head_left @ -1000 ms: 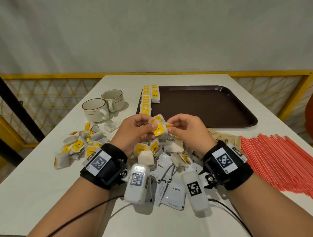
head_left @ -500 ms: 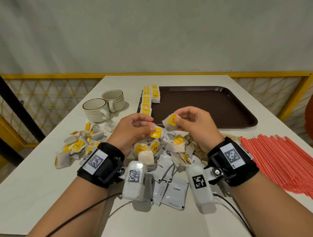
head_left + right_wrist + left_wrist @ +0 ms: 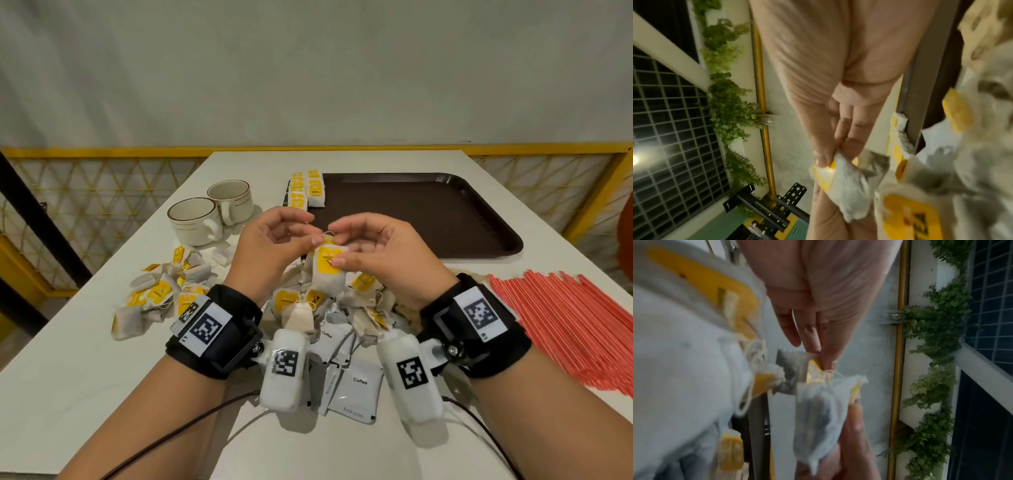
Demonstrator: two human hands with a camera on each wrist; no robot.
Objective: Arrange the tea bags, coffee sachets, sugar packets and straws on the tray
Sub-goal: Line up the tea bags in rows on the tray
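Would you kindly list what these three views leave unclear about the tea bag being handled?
- Left hand grip: head view, curled fingers hide whether it pinches the string or tag.
- Tea bag label text: too small in head view, blurred in both wrist views.
- Heap of tea bags: count hidden by both hands.
- Right hand fingertips behind the bag: covered in head view.

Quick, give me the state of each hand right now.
Left hand: pinches the string at the top of the tea bag.
Right hand: holds the same tea bag by its yellow tag.
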